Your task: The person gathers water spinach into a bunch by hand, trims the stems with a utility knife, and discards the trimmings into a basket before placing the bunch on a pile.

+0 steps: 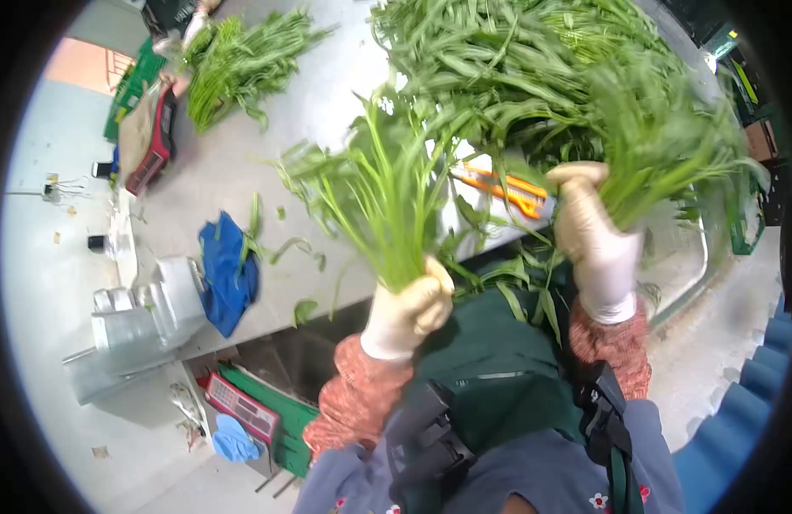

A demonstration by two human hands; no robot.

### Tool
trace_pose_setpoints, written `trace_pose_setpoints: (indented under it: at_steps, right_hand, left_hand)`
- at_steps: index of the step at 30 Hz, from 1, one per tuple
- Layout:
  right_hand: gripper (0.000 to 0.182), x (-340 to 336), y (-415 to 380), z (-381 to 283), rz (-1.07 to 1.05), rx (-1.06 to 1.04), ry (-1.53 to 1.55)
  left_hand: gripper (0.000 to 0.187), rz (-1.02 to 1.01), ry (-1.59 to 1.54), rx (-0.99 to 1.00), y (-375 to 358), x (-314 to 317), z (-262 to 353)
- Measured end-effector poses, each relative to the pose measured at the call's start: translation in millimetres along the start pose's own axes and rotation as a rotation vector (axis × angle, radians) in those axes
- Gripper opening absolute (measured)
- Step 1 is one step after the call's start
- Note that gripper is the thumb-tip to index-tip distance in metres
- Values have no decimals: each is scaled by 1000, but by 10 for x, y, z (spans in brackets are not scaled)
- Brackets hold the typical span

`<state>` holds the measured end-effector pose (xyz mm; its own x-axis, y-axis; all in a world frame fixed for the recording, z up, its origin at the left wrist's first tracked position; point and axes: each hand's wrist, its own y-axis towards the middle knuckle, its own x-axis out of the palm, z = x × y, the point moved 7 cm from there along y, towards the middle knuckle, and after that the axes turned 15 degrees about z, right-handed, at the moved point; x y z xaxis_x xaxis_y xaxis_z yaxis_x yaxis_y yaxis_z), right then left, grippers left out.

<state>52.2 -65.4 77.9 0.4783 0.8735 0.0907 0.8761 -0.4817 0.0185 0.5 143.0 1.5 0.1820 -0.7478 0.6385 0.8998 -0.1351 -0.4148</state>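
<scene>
My left hand [410, 310], in a pale glove, is closed round the lower stems of a bunch of leafy greens [381, 188], held upright above the table edge. To the right, my gloved right hand [595, 236] is wrapped round the stems of a second bunch of leafy greens [661, 146]; its leaves are smeared by motion. Between the hands lies an orange-handled tool [507, 190], partly covered by leaves; its exact kind does not show. Behind them spreads a large heap of long-leaved greens [499, 68].
Another bunch [242, 64] lies at the far left, near another person's hand [180, 81]. A red scale [156, 141], a blue cloth [227, 270] and clear plastic containers [143, 321] line the left side of the metal table [306, 90]. A green crate [743, 210] stands right.
</scene>
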Motion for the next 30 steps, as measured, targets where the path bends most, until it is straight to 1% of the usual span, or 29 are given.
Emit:
trace_pose_setpoints:
  at_steps: [1, 2, 3, 4, 5, 6, 7, 11, 14, 15, 16, 17, 18, 19, 20, 22, 24, 25, 26, 28, 30]
  right_hand:
    - [15, 154, -87, 50, -130, 66, -12]
    - [25, 364, -164, 150, -170, 108, 200]
    - [33, 444, -222, 268, -212, -5, 100]
    - [28, 558, -281, 261, -291, 156, 151]
    - [25, 591, -330, 369, -330, 220, 69]
    - [23, 584, -398, 370, -352, 277, 55]
    - [22, 580, -414, 406, -355, 262, 74]
    - [19, 511, -397, 427, -286, 219, 54]
    - [19, 445, -332, 400, -267, -139, -152]
    - [17, 391, -299, 452, -90, -211, -162]
    - [11, 343, -186, 299, -46, -142, -19]
    - [6, 241, 2, 343, -40, -77, 80]
    - [15, 129, 170, 296, -22, -83, -132]
    - [25, 19, 340, 252, -16, -87, -345]
    - [15, 13, 364, 154, 51, -122, -177]
    - [21, 129, 310, 51, -124, 58, -117]
    - [29, 220, 237, 121, -290, 106, -188]
    - [31, 297, 182, 105, -357, 137, -86]
    - [35, 370, 118, 87, -424, 175, 14]
    - [37, 504, -7, 148, -548, 312, 125]
    - [38, 633, -133, 172, -615, 348, 210]
  left_hand:
    - [22, 15, -7, -18, -19, -14, -36]
    - [22, 66, 109, -43, -44, 13, -18]
    - [22, 34, 105, -67, -28, 3, -64]
    - [22, -23, 66, -54, -22, 17, -90]
    - [22, -38, 75, -42, -3, 7, -109]
    - [21, -36, 76, -45, -19, 1, -131]
    - [21, -48, 67, -37, -5, 32, -106]
    - [19, -63, 114, -64, -32, 74, -140]
    - [19, -99, 106, -73, -74, 103, -194]
    - [17, -40, 138, -83, -97, 111, -164]
    - [14, -88, 58, -49, -140, 134, -96]
    - [18, -56, 118, 10, -177, 119, 3]
    - [23, -34, 181, 71, -206, 105, 104]
    - [23, 40, 156, 200, -232, 42, 212]
    - [22, 104, 130, 326, -248, -15, 312]
    - [26, 56, 116, 473, -255, -86, 476]
    - [29, -77, 167, 601, -236, 55, 576]
    - [30, -67, 146, 527, -230, 101, 556]
    - [28, 13, 163, 441, -236, 140, 509]
    - [27, 136, 217, 369, -206, 221, 423]
    - [28, 284, 440, 501, -139, 253, 415]
